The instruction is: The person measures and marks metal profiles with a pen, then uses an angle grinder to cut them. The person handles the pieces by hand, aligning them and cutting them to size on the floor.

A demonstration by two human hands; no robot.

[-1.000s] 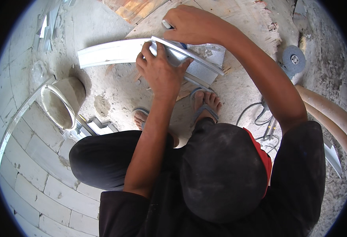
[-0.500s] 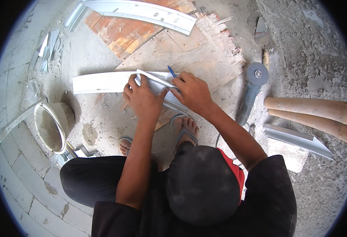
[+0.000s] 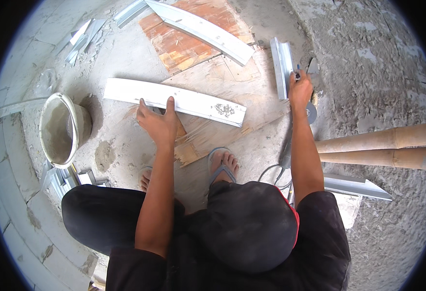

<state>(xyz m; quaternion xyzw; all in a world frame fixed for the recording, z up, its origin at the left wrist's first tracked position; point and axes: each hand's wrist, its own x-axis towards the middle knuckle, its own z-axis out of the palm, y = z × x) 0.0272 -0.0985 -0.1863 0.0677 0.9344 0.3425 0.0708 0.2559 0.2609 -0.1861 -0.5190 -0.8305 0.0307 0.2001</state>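
Observation:
A long whitish metal profile (image 3: 198, 103) lies slanted on the boards ahead of me, with grey specks near its right end. My left hand (image 3: 158, 123) is at its near edge, thumb and fingers apart, fingertips overlapping the metal; I cannot tell how firmly they touch. Off to the right, my right hand (image 3: 300, 92) is closed on the lower end of a short metal channel piece (image 3: 282, 63), which stands out lengthwise away from me. A dark pen (image 3: 298, 70) also shows at those fingers. An angle grinder (image 3: 286, 148) lies partly hidden under my right forearm.
Splintered plywood (image 3: 208, 138) covers the floor, with another metal profile (image 3: 203, 30) across its far part. To the left stands a grey bucket (image 3: 77, 131); metal offcuts (image 3: 87, 41) lie beyond it. On the right are bamboo poles (image 3: 368, 139) and a cut channel (image 3: 356, 185).
My right hand has carried the short channel piece away from the long profile, to the far right. The left hand has let go of that piece and moved slightly left and nearer.

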